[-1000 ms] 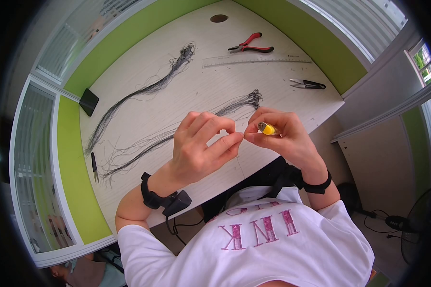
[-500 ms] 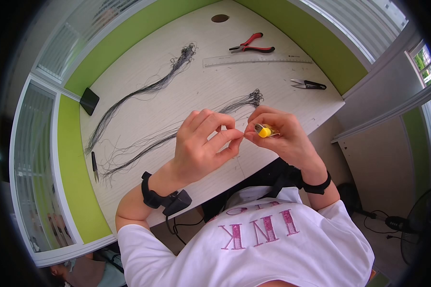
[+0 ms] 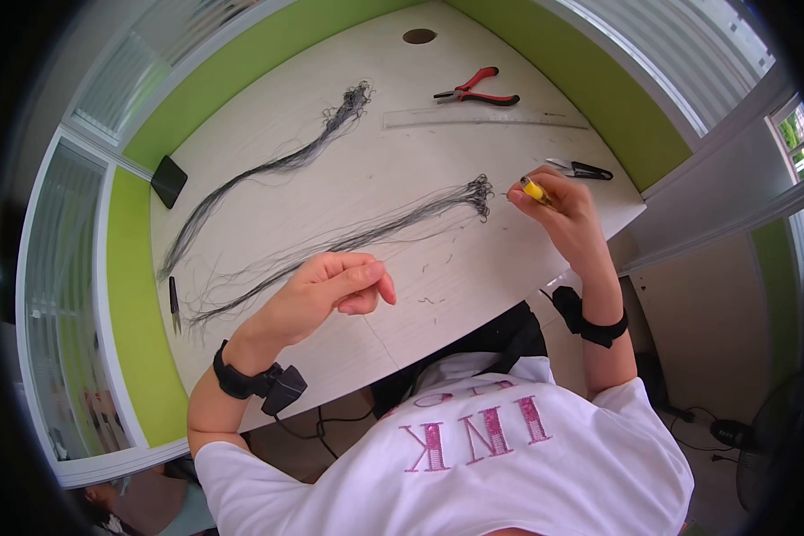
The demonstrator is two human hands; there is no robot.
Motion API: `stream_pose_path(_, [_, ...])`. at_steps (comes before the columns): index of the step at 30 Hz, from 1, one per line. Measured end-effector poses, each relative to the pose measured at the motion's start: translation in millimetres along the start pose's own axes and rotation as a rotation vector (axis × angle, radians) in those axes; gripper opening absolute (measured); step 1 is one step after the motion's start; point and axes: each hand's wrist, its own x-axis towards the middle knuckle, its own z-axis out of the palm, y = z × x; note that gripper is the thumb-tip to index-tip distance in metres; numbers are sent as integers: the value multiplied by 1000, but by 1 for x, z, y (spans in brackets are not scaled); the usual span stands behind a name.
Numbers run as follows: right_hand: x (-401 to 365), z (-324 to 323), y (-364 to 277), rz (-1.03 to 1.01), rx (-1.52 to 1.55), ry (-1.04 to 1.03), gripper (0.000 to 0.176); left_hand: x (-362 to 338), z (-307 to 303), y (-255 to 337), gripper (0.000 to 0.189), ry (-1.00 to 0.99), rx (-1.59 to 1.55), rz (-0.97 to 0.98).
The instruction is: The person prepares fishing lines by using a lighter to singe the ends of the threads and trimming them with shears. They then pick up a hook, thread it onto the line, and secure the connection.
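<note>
My right hand [image 3: 558,210] is closed around a small yellow tool [image 3: 536,192] with a metal end, at the table's right side. A tiny dark bit shows at its fingertips, too small to name. My left hand [image 3: 344,281] hangs over the near part of the table, thumb pressed to curled fingers. Whether it pinches a thin line cannot be made out. Between the hands and beyond lies a bundle of dark thin lines [image 3: 375,226], with hook-like curled ends [image 3: 481,192] close to my right hand. A second such bundle [image 3: 281,165] lies farther left.
Red-handled pliers [image 3: 478,89] lie at the back beside a clear ruler [image 3: 482,119]. Black thread snips [image 3: 585,170] rest behind my right hand. A dark pointed tool [image 3: 174,304] and a black flat object [image 3: 169,182] are at the left edge. Green partitions [image 3: 590,94] border the table.
My hands have parted from their meeting point. The right hand moved right and away with the yellow tool; the left moved left and closer to me, its fingers curling.
</note>
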Motion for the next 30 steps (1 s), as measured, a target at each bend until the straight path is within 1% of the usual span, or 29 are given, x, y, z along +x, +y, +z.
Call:
stream_pose_path(2, [6, 5, 6, -7, -20, -2, 20, -28, -28, 0, 31, 138, 44, -12])
stream_pose_path(4, [10, 13, 5, -16, -37, -10, 20, -56, -59, -6, 30, 362, 115, 1])
stream_pose_path(6, [14, 19, 0, -7, -78, -7, 19, -88, -91, -10, 29, 544, 104, -29])
stream_pose_path(8, [19, 23, 2, -15, -128, -3, 19, -116, -119, -18, 28, 664, 111, -38])
stream_pose_path(9, [21, 25, 3, -17, -180, 13, 19, -128, -131, -23, 28, 674, 107, -36])
stream_pose_path(11, [23, 28, 10, -44, -228, 15, 18, -143, -147, -31, 26, 805, 189, -56])
stream_pose_path(12, [24, 28, 11, -66, -277, 27, 17, -146, -150, -33, 26, 808, 188, -54])
stream_pose_path(14, [23, 31, 9, -38, -252, 23, 15, -150, -152, -38, 23, 863, 345, -219])
stream_pose_path(15, [22, 31, 9, -8, -228, 20, 14, -150, -151, -41, 23, 860, 345, -219])
stream_pose_path(17, [23, 32, 13, -20, -230, 36, 13, -147, -147, -45, 20, 895, 438, -272])
stream_pose_path(19, [24, 34, 14, -38, -226, 41, 13, -145, -147, -47, 18, 871, 477, -271])
stream_pose_path(21, [24, 34, 14, -81, -292, 56, 15, -145, -145, -48, 16, 850, 519, -266])
stream_pose_path(23, [23, 33, 16, -107, -294, 49, 17, -143, -141, -49, 12, 895, 664, -237])
stream_pose_path(24, [22, 32, 17, -129, -298, 45, 20, -143, -141, -47, 12, 898, 665, -236])
stream_pose_path(26, [21, 32, 15, -133, -263, 61, 21, -145, -138, -43, 12, 874, 827, -234])
stream_pose_path(27, [21, 32, 15, -135, -229, 73, 23, -145, -135, -41, 12, 880, 824, -238])
stream_pose_path(28, [22, 32, 17, -140, -225, 64, 23, -145, -134, -36, 13, 882, 1063, -187])
stream_pose_path(29, [21, 33, 18, -141, -148, 83, 23, -145, -133, -31, 15, 873, 1302, -133])
stream_pose_path(30, [21, 33, 19, -141, -72, 103, 23, -139, -128, -21, 15, 879, 1300, -139])
